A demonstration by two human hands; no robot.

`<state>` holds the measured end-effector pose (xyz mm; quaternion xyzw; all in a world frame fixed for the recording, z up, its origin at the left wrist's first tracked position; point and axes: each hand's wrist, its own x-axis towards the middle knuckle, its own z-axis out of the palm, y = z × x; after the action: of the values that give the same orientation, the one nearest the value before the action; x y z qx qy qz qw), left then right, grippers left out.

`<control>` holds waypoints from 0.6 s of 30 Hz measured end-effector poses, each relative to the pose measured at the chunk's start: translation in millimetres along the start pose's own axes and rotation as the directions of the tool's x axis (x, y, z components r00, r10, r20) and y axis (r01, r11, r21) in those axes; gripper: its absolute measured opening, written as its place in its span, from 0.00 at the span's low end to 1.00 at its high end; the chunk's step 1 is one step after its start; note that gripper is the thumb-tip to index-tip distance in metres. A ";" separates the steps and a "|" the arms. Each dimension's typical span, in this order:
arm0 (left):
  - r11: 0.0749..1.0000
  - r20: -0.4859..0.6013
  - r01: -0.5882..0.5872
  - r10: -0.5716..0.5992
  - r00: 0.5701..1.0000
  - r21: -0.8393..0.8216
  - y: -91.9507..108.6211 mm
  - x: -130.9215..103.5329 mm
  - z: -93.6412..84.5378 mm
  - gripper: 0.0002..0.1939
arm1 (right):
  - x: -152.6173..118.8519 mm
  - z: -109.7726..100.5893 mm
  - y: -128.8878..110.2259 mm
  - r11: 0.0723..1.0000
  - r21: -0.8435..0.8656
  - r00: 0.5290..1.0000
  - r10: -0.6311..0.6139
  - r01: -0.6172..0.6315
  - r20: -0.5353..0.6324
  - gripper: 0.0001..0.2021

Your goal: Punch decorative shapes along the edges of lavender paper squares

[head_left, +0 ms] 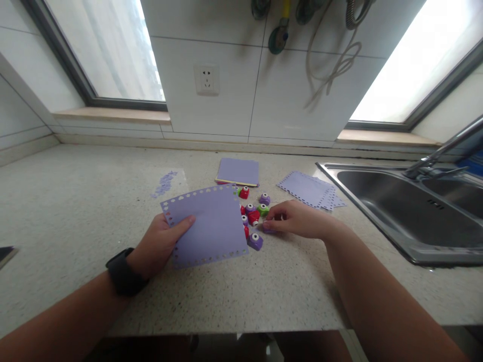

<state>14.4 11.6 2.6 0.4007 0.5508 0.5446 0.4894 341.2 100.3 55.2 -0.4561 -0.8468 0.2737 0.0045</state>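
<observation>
My left hand (160, 241) grips a sheet of purple paper (211, 226) by its left edge, thumb on top. Small shapes are punched out along the top, left and bottom edges of the sheet. My right hand (294, 218) has its fingers closed on a small purple craft punch (268, 229), mostly covered by the fingers, at the counter. Several more craft punches lie between the hands: a purple one (255, 241), a red one (253, 217) and a green one (263, 209) among them. The sheet hides part of this group.
A stack of coloured paper (238, 171) lies near the wall. Punched purple sheets (307, 188) are fanned out beside the steel sink (377, 216) on the right. Purple paper cut-outs (165, 183) form a small pile on the left of the counter (83, 201).
</observation>
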 end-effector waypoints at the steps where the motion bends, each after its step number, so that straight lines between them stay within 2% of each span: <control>1: 1.000 0.001 0.001 -0.001 1.000 0.002 -0.8 0.2 -0.5 0.14 | 0.0 -0.3 0.4 1.000 -0.003 1.000 -0.008 0.008 -0.001 0.21; 6: 1.000 -0.004 -0.003 0.002 1.000 -0.024 -5.4 0.6 -2.0 0.14 | 0.1 -0.6 0.6 0.999 0.014 0.999 -0.044 0.044 0.000 0.18; 9: 0.995 -0.023 0.011 -0.013 1.000 -0.097 -2.9 0.9 -0.4 0.13 | 0.9 0.4 1.3 0.998 0.021 0.998 -0.067 0.067 -0.019 0.17; 11: 0.978 -0.050 0.032 -0.044 0.998 -0.207 2.7 1.9 1.5 0.14 | 1.5 0.8 3.1 0.995 0.050 0.994 -0.084 0.088 -0.069 0.17; 15: 0.932 -0.093 0.045 -0.083 0.992 -0.359 14.9 5.4 3.1 0.16 | 0.7 0.1 6.6 0.980 0.136 0.960 -0.110 0.148 -0.256 0.17; 18: 0.927 -0.082 0.053 -0.090 0.993 -0.371 17.4 6.9 1.8 0.15 | -3.8 -0.6 1.0 0.973 0.135 0.950 -0.147 0.189 -0.274 0.16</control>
<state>13.1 20.2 19.3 0.2544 0.4766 0.6387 0.5478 344.3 98.0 56.2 -0.4126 -0.8498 0.2765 0.1765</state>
